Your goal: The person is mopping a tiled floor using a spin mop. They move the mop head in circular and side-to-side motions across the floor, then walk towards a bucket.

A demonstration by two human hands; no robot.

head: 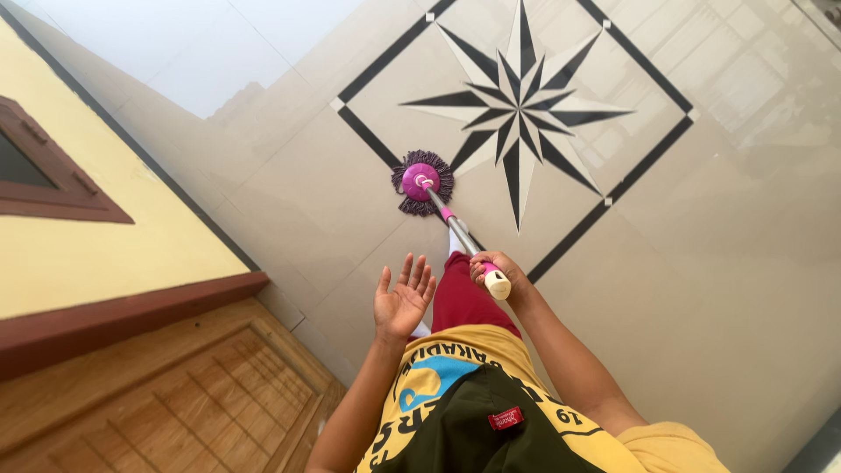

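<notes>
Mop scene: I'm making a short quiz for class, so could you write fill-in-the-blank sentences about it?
1. The right hand grips the mop handle near its ____ end.
2. The left hand is open and holds ____.
3. The round mop head is ____ in colour.
4. The floor bears a ____-shaped inlay.

Missing words: top; nothing; purple; star

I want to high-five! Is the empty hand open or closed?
Open: the left hand shows its palm with fingers spread, holding nothing.
</notes>
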